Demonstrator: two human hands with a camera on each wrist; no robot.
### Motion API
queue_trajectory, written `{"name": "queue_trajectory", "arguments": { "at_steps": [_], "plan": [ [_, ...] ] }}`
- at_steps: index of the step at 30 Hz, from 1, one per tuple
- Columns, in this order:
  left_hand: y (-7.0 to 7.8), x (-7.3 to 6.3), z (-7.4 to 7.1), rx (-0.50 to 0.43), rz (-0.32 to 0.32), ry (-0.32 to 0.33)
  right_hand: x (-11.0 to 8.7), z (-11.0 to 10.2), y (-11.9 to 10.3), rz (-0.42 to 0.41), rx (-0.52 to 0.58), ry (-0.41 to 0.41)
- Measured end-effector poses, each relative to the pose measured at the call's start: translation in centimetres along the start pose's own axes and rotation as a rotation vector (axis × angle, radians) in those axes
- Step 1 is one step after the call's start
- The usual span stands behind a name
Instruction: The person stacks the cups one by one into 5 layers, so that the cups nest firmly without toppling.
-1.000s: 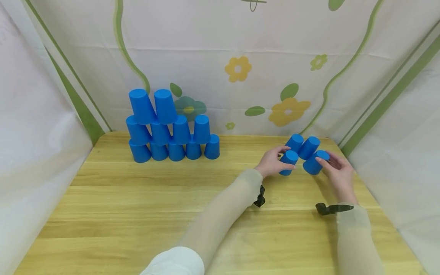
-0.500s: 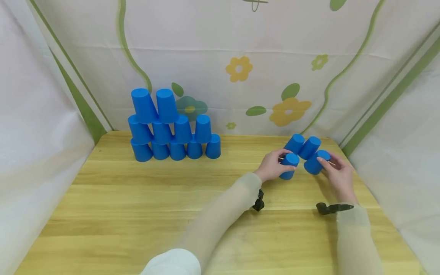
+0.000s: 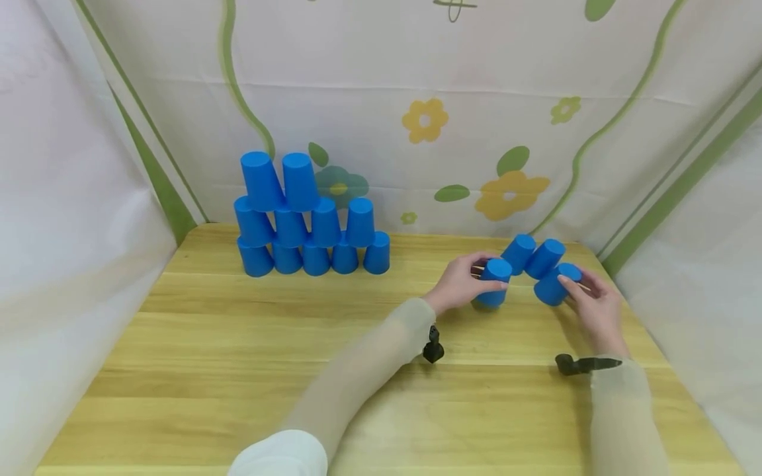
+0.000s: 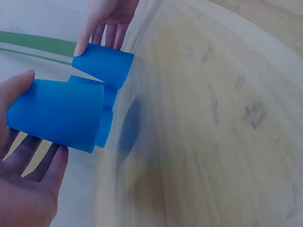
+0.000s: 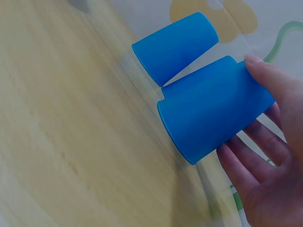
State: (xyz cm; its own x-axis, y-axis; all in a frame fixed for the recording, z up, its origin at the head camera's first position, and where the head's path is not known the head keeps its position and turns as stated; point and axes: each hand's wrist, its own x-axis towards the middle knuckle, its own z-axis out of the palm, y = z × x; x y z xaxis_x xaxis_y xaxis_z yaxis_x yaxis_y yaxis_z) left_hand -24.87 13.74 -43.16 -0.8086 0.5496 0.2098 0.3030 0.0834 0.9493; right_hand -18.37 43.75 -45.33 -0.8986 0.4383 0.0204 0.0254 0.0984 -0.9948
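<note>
At the right of the head view my left hand point(image 3: 460, 283) grips an upside-down blue cup point(image 3: 497, 268) between thumb and fingers. The left wrist view shows this cup point(image 4: 57, 113) raised off the table, its shadow apart from the rim. My right hand point(image 3: 600, 316) holds another inverted blue cup point(image 3: 555, 287) by its side, fingers around its narrow end; whether its rim touches the table I cannot tell. Just behind stand two more inverted cups, a left one point(image 3: 519, 254) and a right one point(image 3: 544, 258).
On the left of the wooden table point(image 3: 250, 357) rises a tiered stack of inverted blue cups point(image 3: 290, 228), two at the top and several in each lower row. A white flowered curtain point(image 3: 369, 119) hangs behind, with white cloth along both sides.
My left hand has drawn its cup toward the left, away from the two cups behind. The right hand keeps its grip almost in place. The head view has shifted slightly.
</note>
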Motion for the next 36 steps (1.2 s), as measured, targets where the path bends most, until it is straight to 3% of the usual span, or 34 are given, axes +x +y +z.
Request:
{"name": "queue_trajectory", "arguments": {
  "at_steps": [8, 19, 26, 36],
  "plan": [
    [0.4, -1.2, -2.0, 0.016, 0.018, 0.043, 0.0, -0.1, 0.0, 0.001, 0.007, -0.015],
    [0.5, -3.6, -5.1, 0.074, -0.007, 0.104, -0.2, -0.1, -0.2, 0.002, 0.011, -0.02],
    [0.0, -5.5, -8.1, 0.096, 0.036, 0.176, -0.1, -0.4, 0.1, -0.008, 0.037, -0.027],
    [0.1, -8.0, -12.7, 0.118, 0.105, 0.226, -0.2, -0.2, -0.1, 0.008, 0.022, -0.016]
  ]
}}
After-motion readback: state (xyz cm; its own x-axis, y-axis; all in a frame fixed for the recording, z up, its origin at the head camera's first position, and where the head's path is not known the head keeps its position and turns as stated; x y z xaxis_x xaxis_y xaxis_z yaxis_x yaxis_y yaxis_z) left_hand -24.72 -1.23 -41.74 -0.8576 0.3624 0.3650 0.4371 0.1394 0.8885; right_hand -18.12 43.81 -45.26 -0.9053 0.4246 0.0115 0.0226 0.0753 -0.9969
